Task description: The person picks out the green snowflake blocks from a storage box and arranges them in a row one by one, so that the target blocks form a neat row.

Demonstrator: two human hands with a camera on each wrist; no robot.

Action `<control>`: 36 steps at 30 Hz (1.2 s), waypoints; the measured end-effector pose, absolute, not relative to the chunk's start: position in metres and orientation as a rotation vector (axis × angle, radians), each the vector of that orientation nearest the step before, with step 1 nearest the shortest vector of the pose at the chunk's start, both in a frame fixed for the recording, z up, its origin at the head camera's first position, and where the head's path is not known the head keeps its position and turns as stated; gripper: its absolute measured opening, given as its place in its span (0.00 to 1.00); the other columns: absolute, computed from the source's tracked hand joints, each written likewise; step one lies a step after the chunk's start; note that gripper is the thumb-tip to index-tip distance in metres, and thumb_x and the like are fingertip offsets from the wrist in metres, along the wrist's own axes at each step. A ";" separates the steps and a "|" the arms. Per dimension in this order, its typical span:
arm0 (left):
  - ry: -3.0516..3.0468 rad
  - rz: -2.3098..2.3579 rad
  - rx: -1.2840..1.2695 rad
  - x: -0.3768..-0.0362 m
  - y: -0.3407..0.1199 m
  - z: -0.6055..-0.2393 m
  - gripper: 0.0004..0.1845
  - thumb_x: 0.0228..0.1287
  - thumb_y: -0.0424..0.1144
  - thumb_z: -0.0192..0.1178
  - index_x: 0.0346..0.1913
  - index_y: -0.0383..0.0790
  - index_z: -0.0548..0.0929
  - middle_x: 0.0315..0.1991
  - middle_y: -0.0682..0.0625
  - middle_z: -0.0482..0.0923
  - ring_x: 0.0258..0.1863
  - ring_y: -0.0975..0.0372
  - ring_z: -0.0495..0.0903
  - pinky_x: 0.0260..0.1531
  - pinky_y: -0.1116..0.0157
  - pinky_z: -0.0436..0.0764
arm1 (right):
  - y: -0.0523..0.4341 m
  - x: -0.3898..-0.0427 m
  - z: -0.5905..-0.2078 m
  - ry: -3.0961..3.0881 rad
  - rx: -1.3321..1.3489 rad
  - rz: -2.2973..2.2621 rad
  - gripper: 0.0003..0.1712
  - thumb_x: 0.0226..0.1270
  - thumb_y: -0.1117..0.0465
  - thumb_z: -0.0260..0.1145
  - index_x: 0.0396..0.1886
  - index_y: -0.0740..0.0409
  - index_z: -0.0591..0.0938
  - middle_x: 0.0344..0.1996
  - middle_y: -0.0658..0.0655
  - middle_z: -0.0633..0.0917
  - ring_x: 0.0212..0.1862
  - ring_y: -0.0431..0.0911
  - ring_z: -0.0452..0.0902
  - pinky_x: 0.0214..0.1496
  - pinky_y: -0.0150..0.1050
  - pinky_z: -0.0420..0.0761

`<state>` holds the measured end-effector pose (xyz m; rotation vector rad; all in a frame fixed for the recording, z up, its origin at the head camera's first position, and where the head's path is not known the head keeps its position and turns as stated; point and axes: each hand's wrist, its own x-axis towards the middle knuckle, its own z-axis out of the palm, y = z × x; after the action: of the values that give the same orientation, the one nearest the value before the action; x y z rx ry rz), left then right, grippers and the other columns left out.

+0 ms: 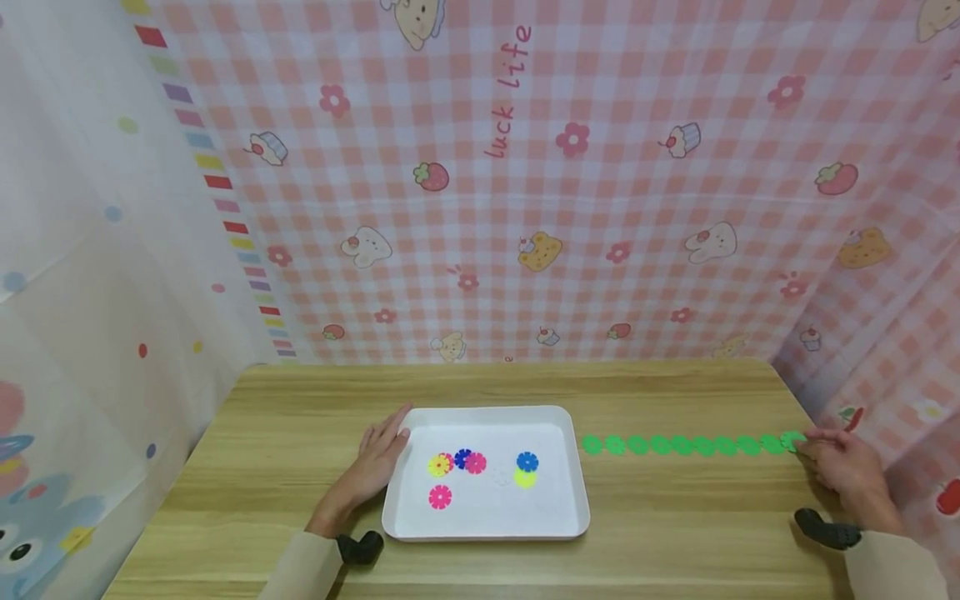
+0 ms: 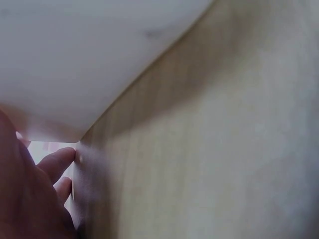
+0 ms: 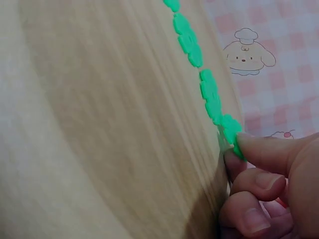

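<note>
A white tray lies at the middle of the wooden table. In it are several plastic flower discs: yellow-pink, dark blue, pink, blue, yellow and another pink. My left hand rests flat against the tray's left rim, fingers straight. A chain of green discs runs right of the tray. My right hand pinches the green end disc at the chain's right end.
Pink checked cloth hangs behind and to the right of the table, a white patterned curtain at the left. Bare wood lies in front of and behind the tray. The table's right edge is close to my right hand.
</note>
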<state>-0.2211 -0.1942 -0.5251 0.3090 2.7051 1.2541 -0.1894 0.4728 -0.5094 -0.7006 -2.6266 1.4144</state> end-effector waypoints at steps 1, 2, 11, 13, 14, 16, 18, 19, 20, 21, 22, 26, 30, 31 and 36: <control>2.706 1.251 0.308 -0.221 -0.194 -0.525 0.30 0.82 0.52 0.31 0.80 0.49 0.48 0.80 0.44 0.45 0.79 0.48 0.41 0.73 0.45 0.25 | 0.472 -0.190 -0.509 -2.610 -0.723 1.421 0.25 0.70 0.54 0.62 0.55 0.71 0.73 0.19 0.37 0.76 0.21 0.36 0.72 0.23 0.34 0.77; 2.706 1.253 0.313 -0.221 -0.194 -0.525 0.30 0.82 0.52 0.31 0.80 0.49 0.48 0.80 0.44 0.45 0.79 0.48 0.41 0.72 0.45 0.25 | 0.471 -0.190 -0.509 -2.598 -0.749 1.420 0.24 0.69 0.54 0.62 0.54 0.70 0.73 0.18 0.38 0.76 0.21 0.37 0.72 0.22 0.34 0.77; 2.698 1.256 0.320 -0.222 -0.195 -0.526 0.30 0.82 0.53 0.31 0.80 0.50 0.48 0.80 0.43 0.45 0.79 0.48 0.41 0.72 0.45 0.24 | 0.468 -0.191 -0.512 -2.553 -0.784 1.372 0.22 0.66 0.58 0.66 0.51 0.69 0.74 0.16 0.40 0.74 0.19 0.37 0.71 0.21 0.34 0.75; 2.698 1.258 0.321 -0.222 -0.195 -0.526 0.30 0.82 0.52 0.31 0.80 0.49 0.48 0.80 0.43 0.45 0.79 0.48 0.41 0.72 0.45 0.24 | 0.468 -0.191 -0.512 -2.581 -0.772 1.297 0.22 0.66 0.56 0.66 0.50 0.69 0.74 0.17 0.38 0.74 0.20 0.35 0.70 0.22 0.33 0.74; 2.698 1.259 0.322 -0.222 -0.195 -0.525 0.30 0.82 0.52 0.31 0.80 0.49 0.48 0.80 0.43 0.45 0.79 0.48 0.41 0.73 0.45 0.25 | 0.468 -0.191 -0.512 -2.588 -0.771 1.267 0.23 0.66 0.56 0.66 0.50 0.69 0.75 0.17 0.38 0.74 0.21 0.35 0.70 0.22 0.32 0.74; 2.696 1.258 0.325 -0.221 -0.195 -0.525 0.30 0.82 0.52 0.31 0.80 0.49 0.48 0.80 0.43 0.45 0.79 0.48 0.41 0.73 0.45 0.25 | 0.468 -0.190 -0.513 -2.608 -0.760 1.202 0.23 0.66 0.55 0.66 0.51 0.69 0.75 0.18 0.37 0.74 0.22 0.33 0.68 0.23 0.31 0.73; 2.695 1.257 0.325 -0.221 -0.195 -0.525 0.30 0.82 0.52 0.31 0.80 0.49 0.48 0.80 0.43 0.45 0.79 0.48 0.41 0.73 0.45 0.25 | 0.467 -0.190 -0.512 -2.622 -0.749 1.157 0.23 0.66 0.55 0.66 0.51 0.69 0.76 0.19 0.37 0.73 0.24 0.32 0.67 0.25 0.29 0.71; 2.694 1.258 0.325 -0.221 -0.195 -0.524 0.30 0.82 0.52 0.31 0.80 0.49 0.48 0.80 0.43 0.45 0.79 0.48 0.41 0.73 0.45 0.25 | 0.467 -0.189 -0.512 -2.624 -0.741 1.157 0.23 0.66 0.55 0.66 0.51 0.70 0.76 0.19 0.36 0.73 0.24 0.31 0.68 0.25 0.29 0.72; 2.693 1.258 0.324 -0.221 -0.195 -0.524 0.30 0.82 0.53 0.31 0.80 0.49 0.48 0.80 0.43 0.45 0.79 0.48 0.41 0.73 0.45 0.25 | 0.467 -0.189 -0.512 -2.623 -0.733 1.155 0.23 0.66 0.56 0.66 0.51 0.70 0.76 0.19 0.36 0.73 0.24 0.31 0.67 0.25 0.29 0.71; 2.693 1.257 0.323 -0.221 -0.195 -0.524 0.30 0.82 0.52 0.31 0.80 0.49 0.48 0.80 0.43 0.45 0.79 0.48 0.41 0.73 0.45 0.25 | 0.467 -0.188 -0.512 -2.626 -0.726 1.149 0.23 0.66 0.56 0.66 0.51 0.70 0.76 0.19 0.35 0.74 0.24 0.30 0.67 0.25 0.29 0.71; 2.693 1.259 0.320 -0.221 -0.195 -0.524 0.30 0.82 0.52 0.31 0.80 0.49 0.48 0.80 0.43 0.45 0.79 0.48 0.41 0.73 0.45 0.25 | 0.467 -0.188 -0.511 -2.623 -0.720 1.153 0.23 0.66 0.56 0.66 0.51 0.70 0.75 0.19 0.35 0.74 0.24 0.30 0.67 0.25 0.29 0.71; 2.688 1.264 0.305 -0.222 -0.194 -0.524 0.30 0.82 0.52 0.32 0.80 0.49 0.48 0.80 0.43 0.46 0.79 0.48 0.41 0.73 0.45 0.25 | 0.466 -0.186 -0.511 -2.617 -0.673 1.161 0.22 0.66 0.56 0.66 0.50 0.70 0.75 0.19 0.33 0.73 0.22 0.31 0.69 0.24 0.29 0.73; 2.679 1.261 0.309 -0.222 -0.196 -0.523 0.30 0.82 0.53 0.32 0.80 0.50 0.48 0.80 0.44 0.45 0.79 0.48 0.40 0.73 0.45 0.25 | 0.465 -0.186 -0.509 -2.630 -0.610 1.126 0.22 0.68 0.58 0.64 0.51 0.72 0.74 0.19 0.36 0.74 0.21 0.33 0.69 0.22 0.30 0.73; 2.678 1.258 0.313 -0.222 -0.196 -0.523 0.30 0.81 0.53 0.32 0.80 0.50 0.48 0.80 0.44 0.45 0.79 0.47 0.40 0.73 0.45 0.25 | 0.465 -0.186 -0.509 -2.634 -0.597 1.105 0.22 0.68 0.58 0.63 0.52 0.73 0.75 0.19 0.37 0.75 0.21 0.33 0.69 0.23 0.30 0.73; 2.671 1.262 0.312 -0.222 -0.198 -0.521 0.30 0.82 0.51 0.33 0.80 0.49 0.48 0.80 0.44 0.45 0.79 0.47 0.40 0.73 0.45 0.26 | 0.460 -0.185 -0.505 -2.646 -0.513 0.979 0.21 0.67 0.60 0.61 0.50 0.75 0.77 0.21 0.45 0.79 0.23 0.29 0.66 0.25 0.26 0.69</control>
<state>-0.2223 -0.1975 -0.5210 0.3123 2.6714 1.2624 -0.1853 0.4600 -0.5052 -0.5129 -2.6458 0.9794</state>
